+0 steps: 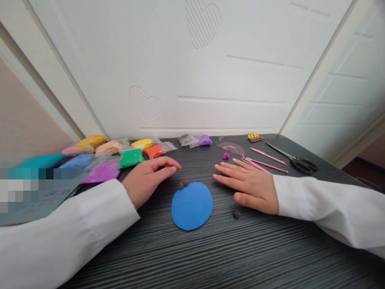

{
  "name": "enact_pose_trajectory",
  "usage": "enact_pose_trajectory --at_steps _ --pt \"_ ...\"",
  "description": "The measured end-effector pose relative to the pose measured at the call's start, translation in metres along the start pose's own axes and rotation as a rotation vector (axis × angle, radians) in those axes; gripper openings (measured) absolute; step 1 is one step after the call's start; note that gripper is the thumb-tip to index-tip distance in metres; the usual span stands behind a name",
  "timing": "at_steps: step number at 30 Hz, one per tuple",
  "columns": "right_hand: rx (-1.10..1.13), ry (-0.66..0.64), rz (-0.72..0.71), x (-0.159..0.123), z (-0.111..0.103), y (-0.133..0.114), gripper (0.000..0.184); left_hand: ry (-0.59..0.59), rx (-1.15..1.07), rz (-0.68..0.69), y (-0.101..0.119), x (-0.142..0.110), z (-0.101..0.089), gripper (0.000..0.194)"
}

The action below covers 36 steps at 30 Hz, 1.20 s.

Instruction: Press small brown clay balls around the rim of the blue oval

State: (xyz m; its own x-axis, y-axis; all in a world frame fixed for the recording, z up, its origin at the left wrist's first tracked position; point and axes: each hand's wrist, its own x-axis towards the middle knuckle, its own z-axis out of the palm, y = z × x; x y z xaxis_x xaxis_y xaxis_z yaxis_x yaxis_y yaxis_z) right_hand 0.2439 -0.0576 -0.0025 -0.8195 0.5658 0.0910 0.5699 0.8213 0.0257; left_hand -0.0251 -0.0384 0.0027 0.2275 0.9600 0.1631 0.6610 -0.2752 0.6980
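A flat blue clay disc (pixel 192 206) lies on the dark ribbed table (pixel 168 257). Two small dark clay balls (pixel 183 184) sit at its upper left edge. Left of the disc, my left hand (pixel 150 176) hovers or rests with its fingers loosely bent and apart from the thumb, holding nothing. To the right of the disc, my right hand (pixel 246 182) lies palm down, fingers spread. Just below that hand is another dark clay ball (pixel 237 214). A crumpled purple clay lump (pixel 226 155) lies beyond my right fingertips.
Bags of coloured clay, including a green one (pixel 131 158) and a purple one (pixel 102 171), line the left and back. Pink tools (pixel 267 155), scissors (pixel 296 158), a protractor (pixel 231 148) and a small tray of yellow and red bits (pixel 255 137) lie at the back right, before a white panel (pixel 180 60).
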Motion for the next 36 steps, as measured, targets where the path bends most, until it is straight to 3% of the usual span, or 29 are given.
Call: enact_pose_trajectory --at_steps 17,21,27,32,36 --pt "0.058 -0.018 -0.019 0.015 0.001 -0.002 0.051 0.029 -0.008 -0.006 -0.001 0.0 0.0 0.021" --pt "0.058 -0.051 0.023 0.008 -0.003 -0.001 0.05 0.017 -0.015 -0.019 0.001 -0.001 0.0 0.022" --pt "0.074 -0.041 -0.042 0.013 -0.002 -0.006 0.05 0.036 -0.026 -0.025 0.001 0.0 0.0 0.023" --pt "0.048 -0.049 0.019 0.01 -0.004 0.002 0.05 0.041 -0.047 -0.035 0.001 -0.001 0.001 0.025" --pt "0.072 -0.057 -0.023 0.003 -0.007 -0.007 0.05 0.029 -0.039 -0.037 0.002 -0.001 0.001 0.025"
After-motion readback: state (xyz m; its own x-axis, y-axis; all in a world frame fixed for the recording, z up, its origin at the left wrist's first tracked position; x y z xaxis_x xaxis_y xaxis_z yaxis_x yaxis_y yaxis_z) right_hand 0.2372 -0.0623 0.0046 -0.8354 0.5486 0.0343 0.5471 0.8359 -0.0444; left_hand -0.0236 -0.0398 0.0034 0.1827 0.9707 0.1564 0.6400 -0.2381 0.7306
